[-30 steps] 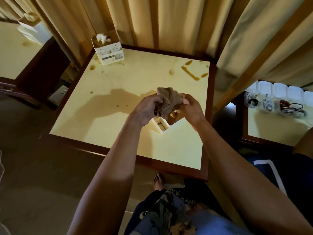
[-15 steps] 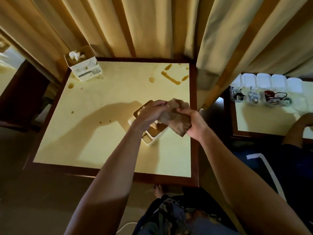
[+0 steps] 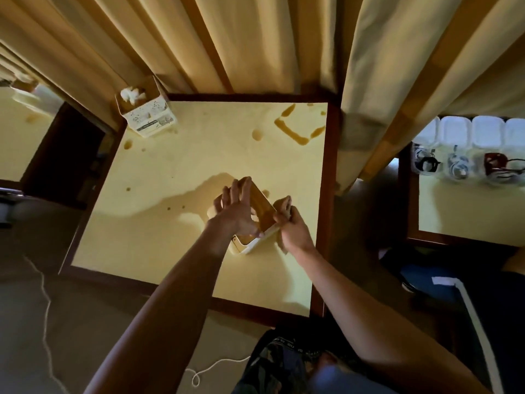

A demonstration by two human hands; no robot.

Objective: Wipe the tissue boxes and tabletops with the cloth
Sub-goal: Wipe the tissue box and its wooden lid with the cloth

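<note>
— Head view has the tissue box tipped up off the table, near its right edge. The left hand steadies it, fingers spread fairly straight along its near side. The right hand is bunched tight around the cloth, pressed to the box's right face.

— What could go wrong?

— I'd say a hard rub from the right could shove the box out from under those flat fingers; it's only braced, not gripped. It might drop onto the table or go over the right edge. Also, the brown stain toward the table's far right corner isn't wiped yet.

— Different from a second ago?

— Yes. Then both hands were kneading the cloth above the box. Now the cloth has gone to the right hand alone and the left has moved onto the box.
</note>
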